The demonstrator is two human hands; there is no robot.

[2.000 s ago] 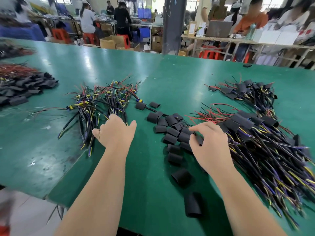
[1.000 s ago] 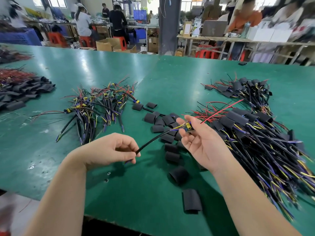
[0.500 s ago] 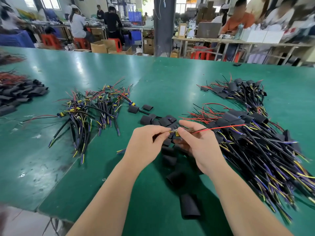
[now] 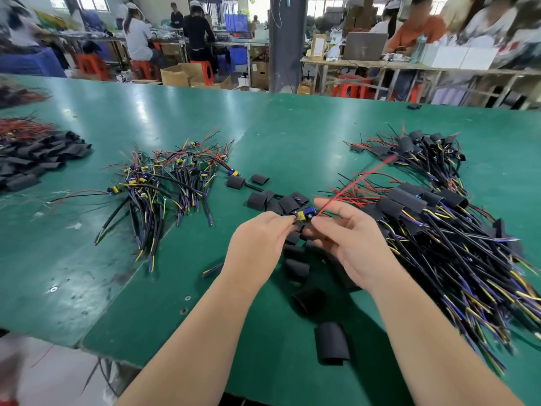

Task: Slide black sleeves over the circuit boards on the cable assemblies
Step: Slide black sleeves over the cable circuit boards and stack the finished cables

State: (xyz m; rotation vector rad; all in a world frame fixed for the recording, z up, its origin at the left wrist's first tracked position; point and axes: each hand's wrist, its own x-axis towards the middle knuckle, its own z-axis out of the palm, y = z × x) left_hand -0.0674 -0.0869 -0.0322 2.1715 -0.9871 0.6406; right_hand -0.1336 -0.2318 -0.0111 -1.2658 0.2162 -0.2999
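Head view, only view.

- Left hand (image 4: 263,238): thumb and forefinger pinched on the near-left end of one circuit board (image 4: 306,214), held up off the green table (image 4: 87,259).
- Right hand (image 4: 357,244): thumb and forefinger pinched on the red wire (image 4: 351,183) where it leaves the board. The other fingers are loosely spread. Cannot tell if a sleeve is tucked in the palm.
- Board is bare, with its yellow and blue parts showing and no black cover on it. It sits between the two sets of fingertips.
- Long axis: cable tail (image 4: 212,270) shows low-left under the left forearm. The line runs up through the left hand and the board, then out along the red wire to the upper right.
- Loose sleeves (image 4: 297,268) lie on the table just below and between the hands, and one more lies nearer the table edge.
- Uncovered assemblies (image 4: 175,177) are heaped to the left, and the covered assemblies (image 4: 439,230) to the right.

Judgement: the free end for threading is the red-wire end, on the right hand's side. The right hand is nearer both that end and the sleeves, so it would likely fetch one while the left steadies the board.
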